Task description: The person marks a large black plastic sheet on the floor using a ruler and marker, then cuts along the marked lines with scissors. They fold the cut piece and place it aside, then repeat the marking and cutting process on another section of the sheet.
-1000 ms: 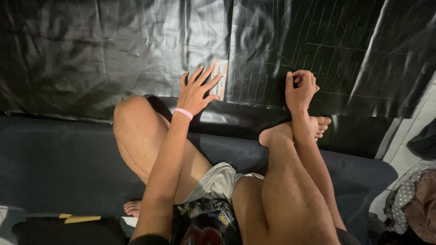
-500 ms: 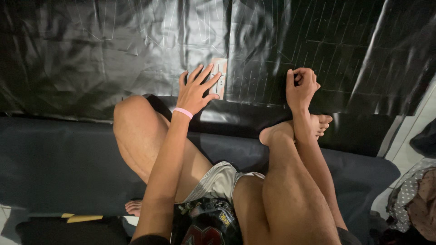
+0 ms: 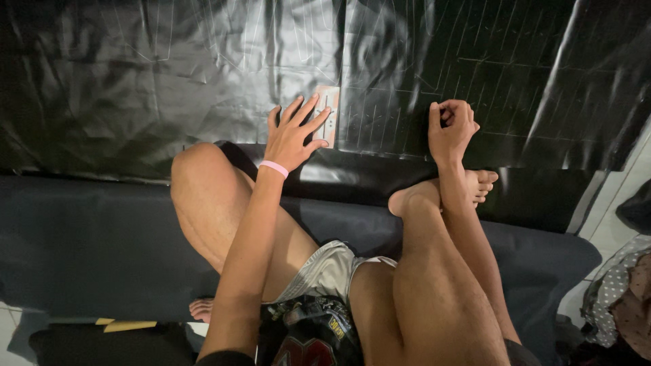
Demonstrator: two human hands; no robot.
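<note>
My left hand [image 3: 293,135] lies flat on the pale template card [image 3: 328,114], fingers spread over its near half, while open black sheet [image 3: 169,74] stretches unblocked to the card's left and beyond it. To the card's right my curled right hand [image 3: 451,127] sits on the sheet, well apart, with a bare lane between. Nearer me than the card, my raised knee [image 3: 196,169] and crossed foot [image 3: 441,193] hem the way back.
</note>
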